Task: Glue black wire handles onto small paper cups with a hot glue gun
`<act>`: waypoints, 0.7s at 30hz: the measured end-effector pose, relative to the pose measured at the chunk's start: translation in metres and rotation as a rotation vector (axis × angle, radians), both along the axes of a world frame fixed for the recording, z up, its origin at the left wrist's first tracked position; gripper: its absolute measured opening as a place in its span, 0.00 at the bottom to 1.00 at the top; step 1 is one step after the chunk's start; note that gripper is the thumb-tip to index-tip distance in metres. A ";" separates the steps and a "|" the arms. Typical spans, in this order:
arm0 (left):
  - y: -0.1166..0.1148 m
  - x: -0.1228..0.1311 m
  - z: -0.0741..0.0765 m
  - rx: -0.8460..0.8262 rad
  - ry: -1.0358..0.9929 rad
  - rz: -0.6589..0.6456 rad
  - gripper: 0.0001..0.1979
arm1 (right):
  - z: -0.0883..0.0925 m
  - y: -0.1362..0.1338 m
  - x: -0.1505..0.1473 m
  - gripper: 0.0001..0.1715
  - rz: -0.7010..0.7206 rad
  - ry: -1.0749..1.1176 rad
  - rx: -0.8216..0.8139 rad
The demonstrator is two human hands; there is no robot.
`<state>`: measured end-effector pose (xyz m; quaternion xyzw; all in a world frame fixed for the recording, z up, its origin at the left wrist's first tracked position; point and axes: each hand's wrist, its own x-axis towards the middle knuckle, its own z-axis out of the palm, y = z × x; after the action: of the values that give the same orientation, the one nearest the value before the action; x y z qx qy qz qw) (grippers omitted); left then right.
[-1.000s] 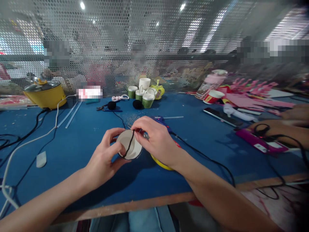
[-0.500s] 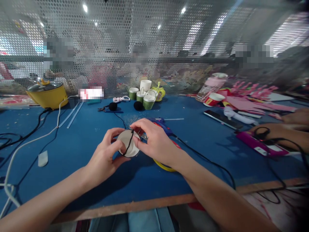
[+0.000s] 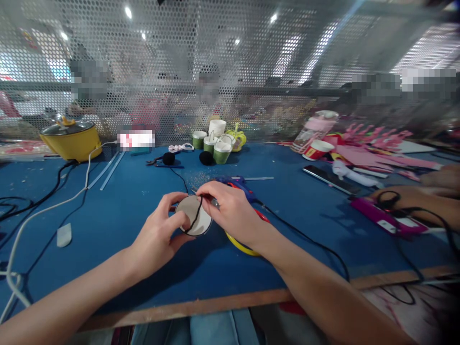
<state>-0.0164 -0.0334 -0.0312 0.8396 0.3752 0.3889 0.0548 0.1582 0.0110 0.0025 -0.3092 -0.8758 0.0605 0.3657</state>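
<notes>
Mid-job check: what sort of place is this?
Probably a shared craft workshop bench. The left hand holds a white paper cup while the right hand pinches a black strip across it; a glue gun, green paper cups and pink paper cut-outs sit on the blue table, backed by a perforated metal screen.

Your right grip (image 3: 233,215) hid most of the yellow ring (image 3: 241,246) right of the cup (image 3: 194,223), and part of the glue gun (image 3: 240,184) behind it.
</notes>
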 end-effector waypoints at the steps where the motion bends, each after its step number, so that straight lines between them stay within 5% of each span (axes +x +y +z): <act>1: 0.000 0.000 0.000 -0.005 -0.001 0.000 0.07 | 0.000 0.000 0.000 0.06 -0.001 0.000 0.005; 21: 0.004 -0.001 0.001 -0.003 -0.027 0.020 0.07 | 0.004 -0.002 0.001 0.11 -0.036 -0.028 -0.100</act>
<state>-0.0174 -0.0291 -0.0299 0.8304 0.3835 0.4001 0.0570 0.1588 0.0095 0.0065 -0.3434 -0.8711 0.0931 0.3384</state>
